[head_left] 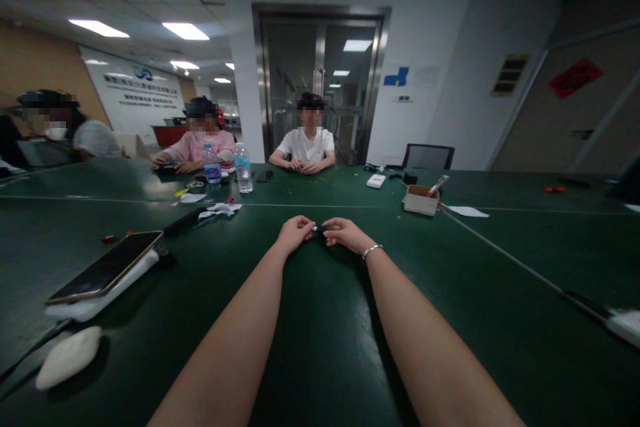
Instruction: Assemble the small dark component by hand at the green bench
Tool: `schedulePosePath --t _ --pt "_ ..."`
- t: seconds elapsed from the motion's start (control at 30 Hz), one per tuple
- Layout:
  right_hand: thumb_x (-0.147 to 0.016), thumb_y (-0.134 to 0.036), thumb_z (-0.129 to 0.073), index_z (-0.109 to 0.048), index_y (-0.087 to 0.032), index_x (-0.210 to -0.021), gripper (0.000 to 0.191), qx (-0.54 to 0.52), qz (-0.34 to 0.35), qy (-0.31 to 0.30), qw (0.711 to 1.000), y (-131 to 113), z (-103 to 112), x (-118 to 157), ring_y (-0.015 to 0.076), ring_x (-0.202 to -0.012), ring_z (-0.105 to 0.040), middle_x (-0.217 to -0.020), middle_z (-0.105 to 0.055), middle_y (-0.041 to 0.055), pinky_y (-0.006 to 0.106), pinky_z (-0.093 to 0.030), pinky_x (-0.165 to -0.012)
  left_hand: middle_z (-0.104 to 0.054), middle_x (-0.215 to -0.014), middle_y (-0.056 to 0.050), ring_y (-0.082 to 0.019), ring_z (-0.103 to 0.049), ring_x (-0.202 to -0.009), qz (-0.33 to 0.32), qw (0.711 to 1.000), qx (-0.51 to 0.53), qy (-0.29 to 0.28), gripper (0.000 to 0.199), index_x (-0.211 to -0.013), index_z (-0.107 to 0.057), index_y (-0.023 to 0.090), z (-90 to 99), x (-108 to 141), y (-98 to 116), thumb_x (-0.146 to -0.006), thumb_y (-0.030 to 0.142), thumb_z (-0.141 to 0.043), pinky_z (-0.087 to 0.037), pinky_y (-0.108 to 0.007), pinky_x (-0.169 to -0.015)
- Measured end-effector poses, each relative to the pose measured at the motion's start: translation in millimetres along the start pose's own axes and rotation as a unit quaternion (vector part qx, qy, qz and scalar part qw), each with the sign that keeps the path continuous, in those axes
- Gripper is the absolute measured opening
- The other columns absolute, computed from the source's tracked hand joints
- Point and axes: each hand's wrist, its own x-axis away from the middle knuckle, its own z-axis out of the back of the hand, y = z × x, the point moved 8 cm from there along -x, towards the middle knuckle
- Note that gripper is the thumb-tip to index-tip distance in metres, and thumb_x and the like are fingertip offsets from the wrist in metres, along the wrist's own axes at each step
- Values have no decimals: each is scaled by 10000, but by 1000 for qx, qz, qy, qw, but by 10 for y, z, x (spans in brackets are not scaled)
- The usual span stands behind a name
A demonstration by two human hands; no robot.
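Note:
Both of my hands meet over the green table (320, 320) at the middle of the view. Between them is a small dark object (319, 229) with a whitish end on its left side; it is too small for me to tell its kind. My left hand (296, 233) pinches the whitish end between thumb and fingers. From the other side, my right hand (346, 235) is closed on the black end, and a silver bracelet (373, 251) circles that wrist. The fingertips partly hide the object.
At left, a phone (107, 267) rests on a white block, near a white mouse-like object (69, 357). Water bottles (243, 170) and paper scraps (220, 209) lie ahead left. A small box (421, 201) stands ahead right. People (305, 147) sit across the table.

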Motion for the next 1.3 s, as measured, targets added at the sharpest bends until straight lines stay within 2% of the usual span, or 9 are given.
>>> schedulePosePath --t 0.17,0.4,0.67,0.87,1.13,1.3 --pt "-683 -13 -668 -573 -105 -897 251 2 2 0 1000 9 5 -16 72 -492 -593 -638 -621 -2 195 -544 -519 -583 -554 2 -91 -521 -462 8 1000 16 -3 263 -793 -545 155 -23 13 13 -750 412 -583 -401 -213 -479" --pt "-690 -23 -667 -570 -112 -909 255 -11 5 4 1000 5 20 -7 77 -499 -594 -633 -618 -4 208 -548 -535 -621 -624 -28 -102 -558 -523 25 999 36 -18 226 -802 -563 137 -42 14 9 -711 328 -644 -444 -241 -543" --pt "-696 -21 -665 -563 -107 -917 258 -6 0 9 1000 3 23 -5 76 -485 -595 -613 -610 -8 207 -549 -536 -620 -681 -29 -102 -552 -553 9 1000 1 5 241 -820 -605 139 17 20 24 -701 345 -640 -447 -245 -563" --pt "-679 -29 -683 -567 -112 -915 275 0 6 4 1000 10 19 -13 83 -492 -604 -626 -613 -9 210 -547 -527 -563 -581 16 -85 -502 -493 -2 1000 18 -13 254 -818 -580 151 -19 28 63 -730 388 -595 -410 -217 -509" --pt "-689 -33 -674 -571 -115 -907 255 -5 6 6 1000 12 33 -18 82 -489 -597 -610 -608 -11 214 -549 -527 -613 -655 -32 -100 -537 -547 8 1000 26 -12 221 -817 -621 125 -20 57 86 -694 307 -643 -447 -251 -575" --pt "-696 -15 -656 -555 -111 -911 257 -3 2 9 1000 -5 19 1 79 -478 -597 -599 -606 -16 203 -544 -529 -634 -724 -55 -106 -554 -585 -2 1000 -4 -10 234 -845 -640 127 2 56 90 -708 316 -633 -454 -257 -602"
